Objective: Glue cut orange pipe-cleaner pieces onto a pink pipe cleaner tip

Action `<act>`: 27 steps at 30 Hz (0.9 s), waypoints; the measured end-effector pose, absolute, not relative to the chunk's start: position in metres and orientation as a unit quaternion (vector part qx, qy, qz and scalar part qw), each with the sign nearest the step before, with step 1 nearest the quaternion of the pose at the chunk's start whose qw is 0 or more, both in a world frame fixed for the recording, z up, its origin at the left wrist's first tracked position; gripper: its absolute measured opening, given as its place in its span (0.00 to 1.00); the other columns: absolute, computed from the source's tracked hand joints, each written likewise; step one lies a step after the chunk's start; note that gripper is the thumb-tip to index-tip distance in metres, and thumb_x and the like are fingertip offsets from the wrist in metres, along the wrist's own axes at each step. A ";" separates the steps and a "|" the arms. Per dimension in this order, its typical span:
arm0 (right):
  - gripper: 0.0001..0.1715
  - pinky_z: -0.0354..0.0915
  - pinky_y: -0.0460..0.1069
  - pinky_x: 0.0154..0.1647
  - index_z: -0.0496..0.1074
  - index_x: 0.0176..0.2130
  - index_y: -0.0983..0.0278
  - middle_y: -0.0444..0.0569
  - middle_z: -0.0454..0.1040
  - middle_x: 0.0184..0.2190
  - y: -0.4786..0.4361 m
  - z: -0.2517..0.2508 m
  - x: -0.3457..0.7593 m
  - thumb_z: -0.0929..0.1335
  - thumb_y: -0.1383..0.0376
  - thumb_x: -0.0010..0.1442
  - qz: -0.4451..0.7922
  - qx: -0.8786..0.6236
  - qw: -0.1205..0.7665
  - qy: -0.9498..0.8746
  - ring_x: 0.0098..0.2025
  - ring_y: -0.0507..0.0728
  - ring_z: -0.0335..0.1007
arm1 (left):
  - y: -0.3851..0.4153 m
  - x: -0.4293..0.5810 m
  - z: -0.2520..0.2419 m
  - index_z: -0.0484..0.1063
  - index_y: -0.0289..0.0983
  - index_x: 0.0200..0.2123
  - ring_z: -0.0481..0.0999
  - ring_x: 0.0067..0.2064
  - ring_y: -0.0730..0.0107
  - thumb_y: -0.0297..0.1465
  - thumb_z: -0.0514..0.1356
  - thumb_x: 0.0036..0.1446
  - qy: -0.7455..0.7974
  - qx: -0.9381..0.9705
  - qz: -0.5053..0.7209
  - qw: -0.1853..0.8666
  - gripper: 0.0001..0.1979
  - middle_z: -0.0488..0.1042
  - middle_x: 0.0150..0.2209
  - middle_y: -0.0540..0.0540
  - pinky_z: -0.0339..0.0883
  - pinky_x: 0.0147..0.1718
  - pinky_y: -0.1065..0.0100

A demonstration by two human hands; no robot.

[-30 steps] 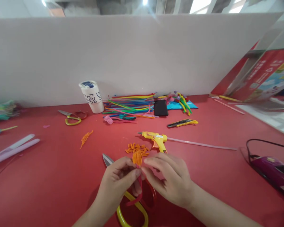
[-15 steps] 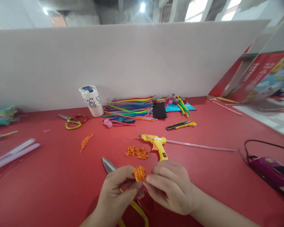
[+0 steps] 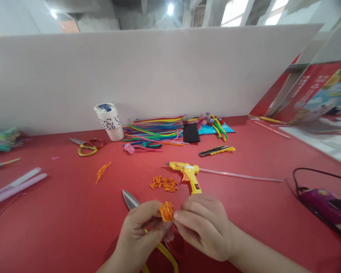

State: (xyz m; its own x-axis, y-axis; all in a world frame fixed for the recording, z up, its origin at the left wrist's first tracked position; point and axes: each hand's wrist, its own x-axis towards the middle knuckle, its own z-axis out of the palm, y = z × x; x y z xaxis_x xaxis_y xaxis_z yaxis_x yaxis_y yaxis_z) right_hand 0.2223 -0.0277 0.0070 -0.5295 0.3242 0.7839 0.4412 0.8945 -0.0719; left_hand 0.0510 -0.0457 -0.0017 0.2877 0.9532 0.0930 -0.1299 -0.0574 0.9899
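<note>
An orange flower point(image 3: 166, 212), made of many small fuzzy petals, is held up near the table's front. My left hand point(image 3: 143, 231) is closed around it from the left, thumb and fingers pinching its base. From the right, the closed fingertips of my right hand point(image 3: 204, 225) pinch its lower right edge. Under my left hand lie scissors point(image 3: 130, 200) with yellow and red handles, partly covered. Just beyond the flower is a pile of loose orange petal pieces point(image 3: 164, 183). A yellow glue gun point(image 3: 187, 170) with a long clear glue stick lies beyond my right hand.
A strip of orange pieces point(image 3: 102, 172), second scissors point(image 3: 86, 146) and a white tumbler point(image 3: 110, 121) stand left. Coloured pipe cleaners point(image 3: 156, 131), a black phone point(image 3: 191, 132) and a utility knife point(image 3: 217, 150) lie behind. A purple power strip point(image 3: 326, 208) sits right.
Both hands stay on the flower. It has tilted slightly and shifted a little left and down. The objects on the table have not moved.
</note>
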 end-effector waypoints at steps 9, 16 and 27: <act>0.08 0.57 0.46 0.20 0.64 0.36 0.65 0.44 0.68 0.19 -0.028 0.009 0.222 0.65 0.74 0.54 -0.059 -0.233 0.448 -0.861 0.20 0.51 0.59 | -0.048 0.053 -0.001 0.74 0.37 0.26 0.70 0.20 0.77 0.27 0.62 0.49 0.410 0.489 0.500 0.586 0.02 0.69 0.19 0.52 0.67 0.21 0.76; 0.07 0.58 0.46 0.21 0.64 0.34 0.64 0.44 0.69 0.19 -0.028 0.009 0.221 0.64 0.74 0.53 -0.055 -0.224 0.457 -0.859 0.21 0.51 0.62 | -0.043 0.041 0.003 0.74 0.37 0.30 0.75 0.28 0.72 0.19 0.57 0.50 0.339 0.739 0.510 0.282 0.08 0.75 0.26 0.47 0.70 0.29 0.74; 0.06 0.57 0.47 0.20 0.65 0.35 0.67 0.46 0.68 0.19 -0.031 0.014 0.222 0.62 0.74 0.55 -0.064 -0.180 0.447 -0.874 0.20 0.52 0.60 | -0.041 0.039 0.005 0.72 0.34 0.37 0.77 0.36 0.71 0.15 0.56 0.49 0.283 0.802 0.508 0.138 0.13 0.77 0.34 0.42 0.71 0.36 0.75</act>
